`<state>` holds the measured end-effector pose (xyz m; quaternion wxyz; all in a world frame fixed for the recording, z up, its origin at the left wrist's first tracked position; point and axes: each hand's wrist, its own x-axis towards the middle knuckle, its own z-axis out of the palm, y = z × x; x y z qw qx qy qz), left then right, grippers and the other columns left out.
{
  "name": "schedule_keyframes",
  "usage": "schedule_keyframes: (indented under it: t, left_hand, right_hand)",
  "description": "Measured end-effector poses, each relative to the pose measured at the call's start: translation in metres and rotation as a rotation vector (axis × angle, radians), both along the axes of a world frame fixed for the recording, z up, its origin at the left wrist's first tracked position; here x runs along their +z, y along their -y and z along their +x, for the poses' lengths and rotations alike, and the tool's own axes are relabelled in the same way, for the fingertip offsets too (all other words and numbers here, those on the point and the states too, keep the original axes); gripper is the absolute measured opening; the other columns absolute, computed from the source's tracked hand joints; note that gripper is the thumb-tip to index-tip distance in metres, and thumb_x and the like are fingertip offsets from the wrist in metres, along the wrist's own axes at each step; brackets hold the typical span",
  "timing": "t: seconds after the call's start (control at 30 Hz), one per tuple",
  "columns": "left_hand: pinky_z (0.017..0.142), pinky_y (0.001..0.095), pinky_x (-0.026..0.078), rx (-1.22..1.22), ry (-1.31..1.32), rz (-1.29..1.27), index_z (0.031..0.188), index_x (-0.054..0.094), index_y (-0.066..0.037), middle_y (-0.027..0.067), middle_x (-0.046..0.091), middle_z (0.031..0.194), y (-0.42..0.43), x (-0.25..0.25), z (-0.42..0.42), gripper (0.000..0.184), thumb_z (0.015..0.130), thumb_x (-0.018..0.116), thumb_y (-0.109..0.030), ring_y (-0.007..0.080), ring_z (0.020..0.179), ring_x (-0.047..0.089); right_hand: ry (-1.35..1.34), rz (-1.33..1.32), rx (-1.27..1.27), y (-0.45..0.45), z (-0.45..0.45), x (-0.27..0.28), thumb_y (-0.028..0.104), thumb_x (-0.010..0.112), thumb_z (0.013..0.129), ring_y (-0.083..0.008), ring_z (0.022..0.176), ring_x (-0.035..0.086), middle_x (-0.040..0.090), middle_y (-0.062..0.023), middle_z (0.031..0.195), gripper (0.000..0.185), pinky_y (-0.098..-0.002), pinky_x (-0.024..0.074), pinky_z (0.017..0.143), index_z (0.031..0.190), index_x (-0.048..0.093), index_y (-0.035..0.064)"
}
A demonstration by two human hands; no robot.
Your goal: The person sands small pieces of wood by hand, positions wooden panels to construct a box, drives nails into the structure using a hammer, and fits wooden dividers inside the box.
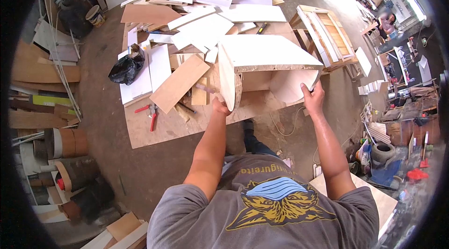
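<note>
A white-topped wooden box frame [273,52] with curved side panels and an open front rests at the near right edge of the worktable [154,132]. My left hand [220,105] grips the lower edge of its left side panel. On the opposite side, my right hand [314,97] is closed on the right panel's edge, thumb toward the inside. Left of the box lie a light-brown board [180,83] and red-handled pliers [150,114] with their handles spread. The fingers of both hands are partly hidden behind the panels.
Offcuts and white boards [203,29] are heaped over the table's far part. A black plastic bag [127,66] sits at its left. Wooden frames [327,38] stand on the right. Another person [387,22] is far off at the right. A cable [285,132] lies on the floor.
</note>
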<state>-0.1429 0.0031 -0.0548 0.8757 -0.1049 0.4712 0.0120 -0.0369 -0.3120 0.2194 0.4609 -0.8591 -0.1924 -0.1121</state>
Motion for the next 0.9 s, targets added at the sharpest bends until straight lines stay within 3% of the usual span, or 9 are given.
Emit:
schedule_keyframes:
  t: [0.1,0.2,0.37,0.43,0.57,0.6,0.7,0.8,0.9]
  left_hand:
    - [0.107,0.0523,0.048,-0.043,0.026,0.151,0.147,0.053,-0.006,0.0179,0.063,0.139,0.001,0.047,-0.005,0.08,0.102,0.039,-0.07,0.0352,0.124,0.062]
    - [0.109,0.0491,0.05,-0.21,0.027,0.255,0.146,0.051,0.003,0.0157,0.063,0.142,-0.001,0.046,-0.003,0.108,0.087,0.051,-0.087,0.0348,0.127,0.063]
    - [0.104,0.042,0.053,-0.179,0.103,0.443,0.136,0.065,-0.008,0.0135,0.068,0.135,0.0,-0.014,0.016,0.079,0.097,0.051,-0.075,0.0285,0.123,0.065]
    - [0.103,0.042,0.054,-0.224,0.905,-0.036,0.135,0.066,-0.008,0.013,0.069,0.13,-0.021,-0.108,0.019,0.076,0.098,0.052,-0.073,0.0286,0.119,0.066]
    - [0.087,0.0458,0.058,-0.213,0.224,0.309,0.122,0.068,-0.01,0.0118,0.072,0.111,-0.016,-0.038,-0.003,0.057,0.103,0.052,-0.06,0.0297,0.092,0.07]
    - [0.082,0.0461,0.059,-0.177,0.332,0.286,0.122,0.068,-0.009,0.0119,0.072,0.108,-0.013,-0.036,-0.013,0.054,0.103,0.052,-0.058,0.0288,0.088,0.07]
    - [0.076,0.0456,0.058,-0.184,0.339,0.592,0.124,0.065,-0.008,0.0099,0.071,0.104,0.006,-0.038,-0.028,0.046,0.1,0.062,-0.048,0.0246,0.085,0.068]
    - [0.076,0.0468,0.058,-0.318,-0.032,1.246,0.128,0.061,-0.007,0.0079,0.069,0.103,0.035,0.009,-0.047,0.047,0.095,0.073,-0.038,0.022,0.087,0.068]
    - [0.099,0.0518,0.05,-0.609,-0.089,1.865,0.135,0.057,-0.004,0.0138,0.069,0.122,0.036,-0.018,-0.049,0.059,0.093,0.076,-0.041,0.033,0.108,0.065]
  right_hand:
    - [-0.06,-0.054,-0.017,0.007,-0.002,-0.001,0.009,0.076,0.091,-0.0302,0.099,0.074,0.075,-0.0205,0.106,0.032,-0.0415,0.055,0.085,0.117,0.064,-0.0042]
    - [-0.031,-0.055,-0.002,0.008,-0.003,-0.001,0.009,0.076,0.091,-0.0295,0.099,0.075,0.075,-0.0211,0.105,0.032,-0.0408,0.0552,0.084,0.116,0.064,-0.005]
    - [-0.042,-0.097,0.001,0.006,-0.003,0.008,0.014,0.077,0.091,-0.0295,0.094,0.076,0.076,-0.021,0.1,0.032,-0.04,0.0561,0.081,0.113,0.064,-0.0045]
    - [0.002,-0.092,-0.008,0.001,-0.003,0.011,0.018,0.078,0.091,-0.0299,0.087,0.077,0.077,-0.0201,0.094,0.032,-0.0404,0.0566,0.076,0.11,0.065,-0.0043]
    - [0.021,-0.101,-0.038,0.004,0.0,0.003,0.024,0.079,0.09,-0.0313,0.066,0.073,0.072,-0.0183,0.075,0.033,-0.0425,0.0536,0.062,0.104,0.064,-0.0027]
    - [0.022,-0.133,-0.052,0.006,0.004,-0.003,0.025,0.079,0.09,-0.0314,0.063,0.071,0.071,-0.018,0.073,0.033,-0.0426,0.0526,0.06,0.103,0.064,-0.0021]
    - [0.031,-0.1,-0.054,0.004,0.009,-0.006,0.029,0.078,0.091,-0.0334,0.054,0.066,0.065,-0.0176,0.062,0.035,-0.0432,0.0493,0.054,0.094,0.061,-0.0009]
    - [0.033,-0.185,-0.056,0.004,0.016,-0.007,0.027,0.077,0.091,-0.034,0.055,0.067,0.064,-0.0174,0.062,0.033,-0.0443,0.049,0.053,0.095,0.061,-0.0016]
    - [0.012,-0.132,-0.024,-0.005,0.016,0.01,0.024,0.078,0.09,-0.0332,0.05,0.064,0.06,-0.0163,0.059,0.033,-0.0445,0.0473,0.05,0.095,0.06,-0.003]
